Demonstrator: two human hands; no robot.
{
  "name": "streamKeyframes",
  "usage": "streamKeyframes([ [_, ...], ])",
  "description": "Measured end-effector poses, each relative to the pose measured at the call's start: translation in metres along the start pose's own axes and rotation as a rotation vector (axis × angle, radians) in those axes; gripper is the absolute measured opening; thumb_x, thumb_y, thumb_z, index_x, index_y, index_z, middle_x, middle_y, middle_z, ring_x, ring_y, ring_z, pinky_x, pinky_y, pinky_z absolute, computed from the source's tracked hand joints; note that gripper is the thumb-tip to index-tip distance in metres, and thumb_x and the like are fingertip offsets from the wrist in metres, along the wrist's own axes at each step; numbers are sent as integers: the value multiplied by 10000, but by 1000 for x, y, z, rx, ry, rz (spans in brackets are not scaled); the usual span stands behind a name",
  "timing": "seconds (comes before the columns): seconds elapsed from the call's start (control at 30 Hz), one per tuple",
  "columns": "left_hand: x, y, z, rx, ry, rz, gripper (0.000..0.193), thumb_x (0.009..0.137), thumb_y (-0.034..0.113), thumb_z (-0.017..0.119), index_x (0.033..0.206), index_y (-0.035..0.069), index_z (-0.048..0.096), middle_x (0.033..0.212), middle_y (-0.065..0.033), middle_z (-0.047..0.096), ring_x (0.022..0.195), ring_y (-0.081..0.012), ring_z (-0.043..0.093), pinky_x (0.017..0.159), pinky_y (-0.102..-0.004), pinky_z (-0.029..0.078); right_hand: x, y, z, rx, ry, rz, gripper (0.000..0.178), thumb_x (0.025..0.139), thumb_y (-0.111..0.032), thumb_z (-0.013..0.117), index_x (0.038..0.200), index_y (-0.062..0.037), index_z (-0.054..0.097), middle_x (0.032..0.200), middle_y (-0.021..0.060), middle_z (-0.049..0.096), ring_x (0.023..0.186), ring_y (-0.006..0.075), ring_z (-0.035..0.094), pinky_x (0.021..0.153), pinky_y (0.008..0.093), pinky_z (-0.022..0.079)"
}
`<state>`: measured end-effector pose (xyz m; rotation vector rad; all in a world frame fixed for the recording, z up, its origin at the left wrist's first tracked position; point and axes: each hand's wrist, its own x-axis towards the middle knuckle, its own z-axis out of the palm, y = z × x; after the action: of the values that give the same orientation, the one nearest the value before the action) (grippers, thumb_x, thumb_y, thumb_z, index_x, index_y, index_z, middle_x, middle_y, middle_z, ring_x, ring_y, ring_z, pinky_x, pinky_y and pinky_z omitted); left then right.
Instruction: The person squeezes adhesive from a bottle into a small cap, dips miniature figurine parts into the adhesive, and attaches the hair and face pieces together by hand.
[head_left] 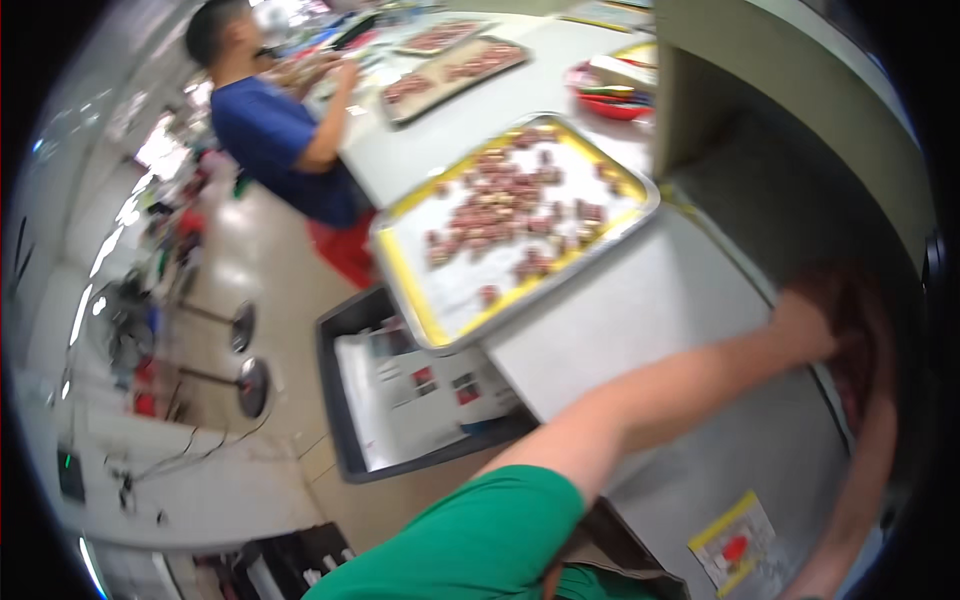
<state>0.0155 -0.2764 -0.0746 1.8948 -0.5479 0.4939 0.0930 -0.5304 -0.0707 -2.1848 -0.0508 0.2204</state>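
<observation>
My left arm, in a green sleeve, reaches far to the right, and my left hand is at the mouth of a dark recess beside the table. Close to it is my right hand, its forearm rising along the right rim. Shadow and blur hide the fingers of both hands. What they touch or hold, if anything, does not show. To the left of them a metal tray lies on the white table. Many small reddish-brown pieces are scattered on its white, yellow-edged lining.
A person in a blue shirt works at the table's far left. Beyond my tray lie another tray of pieces and a red basin. Below the table edge sits a dark bin with printed sheets. A yellow-edged card lies near me.
</observation>
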Motion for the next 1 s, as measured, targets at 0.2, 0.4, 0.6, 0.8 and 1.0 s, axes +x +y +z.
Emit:
streamKeyframes([
  [0.2, -9, -34, 2, 104, 10, -7, 935, 605, 427, 780, 1290, -81, 396, 1247, -292, 498, 1159, -438, 483, 1003, -474, 402, -15, -83, 69, -391, -89, -7, 593, 979, -484, 404, 1341, -21, 483, 1388, 174, 479, 1255, 331, 458, 1054, 383, 328],
  [0.4, -13, -22, 42, 96, 77, 168, 860, 585, 436, 756, 1221, -60, 456, 1174, -258, 525, 1087, -415, 511, 976, -472, 410, -34, -3, 39, -414, 29, -99, 592, 976, -474, 417, 1300, 14, 501, 1354, 192, 500, 1215, 329, 484, 1014, 379, 356],
  [0.6, -20, -18, 75, 71, 75, 227, 757, 600, 457, 719, 1137, -39, 522, 1099, -244, 541, 1025, -400, 524, 939, -478, 410, -52, -17, 9, -348, -160, -47, 601, 960, -492, 426, 1283, 6, 519, 1328, 217, 508, 1223, 350, 475, 1007, 388, 356],
  [0.8, -8, -13, 88, 8, 35, 132, 541, 726, 409, 622, 1042, -26, 559, 1010, -224, 575, 972, -397, 529, 915, -487, 401, -97, -88, 20, -428, -61, 120, 577, 965, -453, 414, 1334, -15, 481, 1397, 228, 443, 1286, 365, 419, 1043, 417, 328],
  [1.0, 3, -12, 72, -41, 102, 61, 523, 771, 411, 596, 1044, -34, 571, 1026, -232, 576, 987, -405, 526, 920, -492, 397, -106, -88, 31, -458, -55, 133, 574, 979, -430, 386, 1378, -19, 429, 1405, 226, 435, 1301, 365, 406, 1046, 416, 324],
])
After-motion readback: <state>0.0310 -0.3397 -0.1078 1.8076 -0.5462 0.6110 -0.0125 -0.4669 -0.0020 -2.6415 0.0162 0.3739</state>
